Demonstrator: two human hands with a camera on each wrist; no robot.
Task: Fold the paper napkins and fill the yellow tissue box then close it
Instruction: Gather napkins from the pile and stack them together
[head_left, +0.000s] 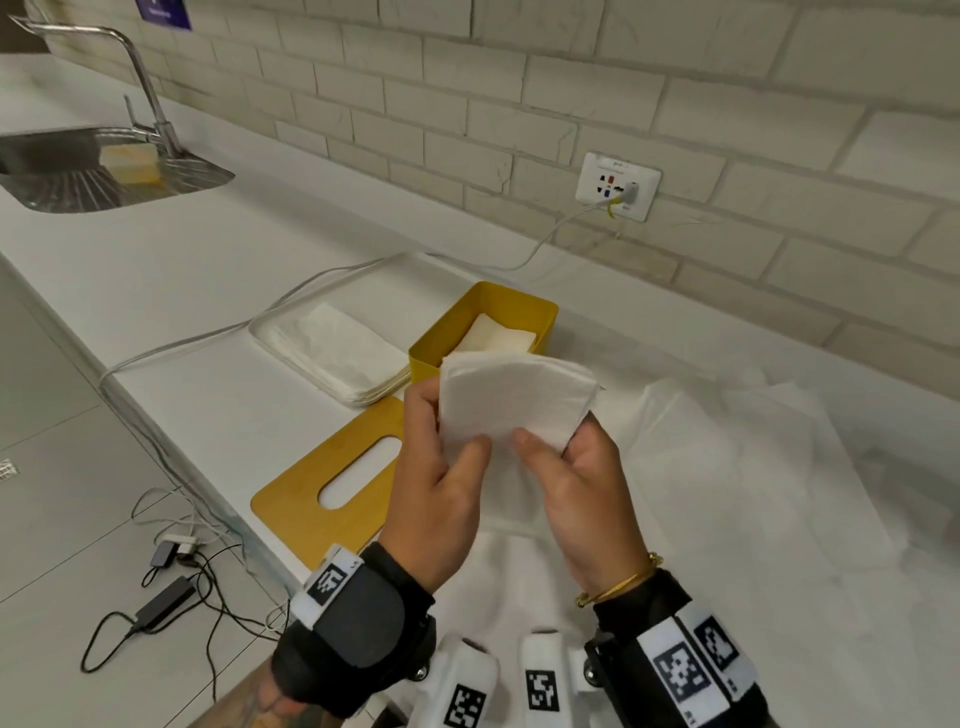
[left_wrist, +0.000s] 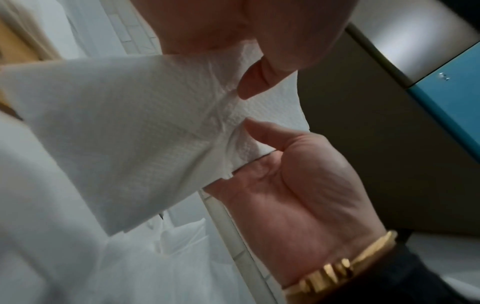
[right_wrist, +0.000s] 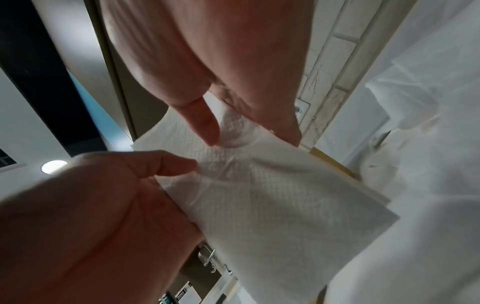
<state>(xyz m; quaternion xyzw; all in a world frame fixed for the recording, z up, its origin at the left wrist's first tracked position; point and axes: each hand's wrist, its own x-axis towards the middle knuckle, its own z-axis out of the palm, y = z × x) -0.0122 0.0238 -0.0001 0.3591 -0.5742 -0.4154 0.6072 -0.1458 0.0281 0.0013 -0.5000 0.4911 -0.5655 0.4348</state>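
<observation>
Folding is under way: a paper napkin (head_left: 511, 402) is pinched by both hands (head_left: 511, 457) at 6 o'clock of the part-filled yellow tissue box (head_left: 441, 343); its lid (head_left: 317, 480) is still off.

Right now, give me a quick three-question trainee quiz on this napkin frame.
1. True or false: the lid sits on the yellow tissue box.
2. Which holds the folded napkin? A) left hand only B) right hand only C) both hands
3. Fill in: the napkin stack lies in a white ____.

Key: 1 false, it lies flat on the counter; 2 C; 3 tray.
</observation>
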